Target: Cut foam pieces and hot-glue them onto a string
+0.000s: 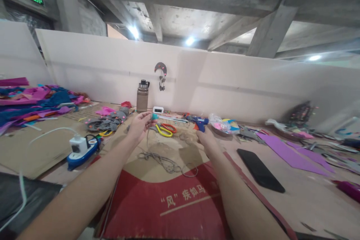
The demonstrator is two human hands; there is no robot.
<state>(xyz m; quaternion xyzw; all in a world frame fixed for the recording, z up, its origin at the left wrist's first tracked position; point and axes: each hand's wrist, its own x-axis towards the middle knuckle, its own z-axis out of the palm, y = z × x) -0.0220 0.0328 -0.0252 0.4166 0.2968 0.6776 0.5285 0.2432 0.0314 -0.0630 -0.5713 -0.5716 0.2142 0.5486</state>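
My left hand [140, 126] is raised over the cardboard, its fingertips pinched on a small teal piece [155, 116] whose exact kind is too small to make out. A grey cord [161, 159] hangs below that hand and lies in loose loops on the cardboard [168, 210]. My right hand [204, 136] is closed round a blue glue gun [201, 122] with an orange tip pointing left; the hand partly hides its handle. Between the hands lie scissors with yellow handles [164, 130] and a red-orange pair [170, 127].
A water bottle [142, 97] and a small white clock [158, 110] stand by the wall. On the left are a power strip [84, 153] with a charger and heaped coloured fabric [47, 99]. To the right lie a black phone [260, 170] and purple sheets [289, 153].
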